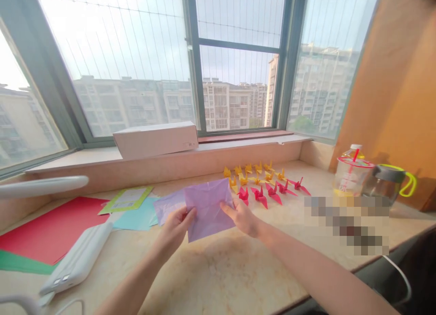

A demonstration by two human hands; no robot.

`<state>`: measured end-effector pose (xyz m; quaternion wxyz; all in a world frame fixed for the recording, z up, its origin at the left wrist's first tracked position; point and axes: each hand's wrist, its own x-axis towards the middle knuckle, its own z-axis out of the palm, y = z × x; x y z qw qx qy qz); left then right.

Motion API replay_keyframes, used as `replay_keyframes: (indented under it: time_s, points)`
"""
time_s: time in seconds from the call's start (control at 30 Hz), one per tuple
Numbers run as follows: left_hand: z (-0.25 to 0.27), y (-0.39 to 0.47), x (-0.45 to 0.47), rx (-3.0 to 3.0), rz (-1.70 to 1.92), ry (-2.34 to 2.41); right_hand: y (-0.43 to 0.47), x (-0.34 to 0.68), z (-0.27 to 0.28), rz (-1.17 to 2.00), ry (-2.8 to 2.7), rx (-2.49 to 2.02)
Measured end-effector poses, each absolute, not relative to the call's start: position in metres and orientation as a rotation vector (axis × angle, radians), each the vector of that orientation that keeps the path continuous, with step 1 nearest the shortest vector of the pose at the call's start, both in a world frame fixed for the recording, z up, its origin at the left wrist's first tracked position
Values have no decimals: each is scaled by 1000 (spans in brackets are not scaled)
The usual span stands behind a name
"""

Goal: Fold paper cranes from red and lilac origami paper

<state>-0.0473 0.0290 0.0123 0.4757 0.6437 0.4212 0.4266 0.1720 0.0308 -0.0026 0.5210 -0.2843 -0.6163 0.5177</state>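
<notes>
Between both hands a square sheet of purple paper is held up, slightly tilted, above the stone counter. My left hand pinches its left edge between thumb and fingers. At the right edge, my right hand grips it with the thumb on the near face. More purple paper shows behind the sheet on the left; whether it joins the held one I cannot tell. Past my right hand stand rows of folded paper cranes, the yellow ones at the back and the red ones in front.
Left on the counter lie red paper, light blue paper, a green-edged packet and a white power bank. A white box rests on the window sill. A cup with a red straw and a dark-lidded bottle stand at right.
</notes>
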Motion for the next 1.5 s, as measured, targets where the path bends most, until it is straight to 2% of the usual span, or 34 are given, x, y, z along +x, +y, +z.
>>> replay_keyframes:
  time_s: [0.23, 0.5, 0.77, 1.07, 1.17, 1.27, 1.33, 1.5]
  points:
    - [5, 23, -43, 1286, 1136, 844, 38, 178, -9, 1386, -1266, -777]
    - [7, 17, -43, 1208, 1271, 778, 40, 186, -7, 1324, -1180, -883]
    - [-1, 24, -44, 1657, 1279, 1217, 36, 185, -6, 1436, -1111, -821]
    - [-2, 22, -41, 1712, 1123, 1157, 35, 178, -11, 1164, -1266, -922]
    - [3, 24, -43, 1679, 1205, 1244, 34, 180, -8, 1064, -1274, -955]
    - [5, 24, -44, 1494, 1310, 1308, 32, 185, -8, 749, -1225, -1020]
    - [6, 21, -43, 1368, 1219, 1212, 29, 187, -10, 525, -1228, -1011]
    - [2, 10, -32, 1239, 1042, 753, 15, 171, -16, 316, -1877, -676]
